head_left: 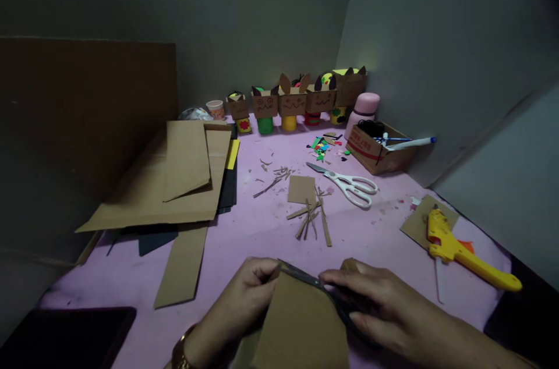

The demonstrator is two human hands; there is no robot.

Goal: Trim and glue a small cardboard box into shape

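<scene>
I have the left hand (254,283) clamped on the cardboard (303,325) over the near tabletop (244,232), the right hand (386,302) closed around dark scissors (302,276) at the cardboard's top edge. I judge it light, stiff, easily creased; best pinched by an edge, clear of the blades.

Pink tabletop (248,235) bears white-handled scissors (339,178); cardboard strips (325,229); coloured scraps (320,148); a pink bottle (365,105).
</scene>
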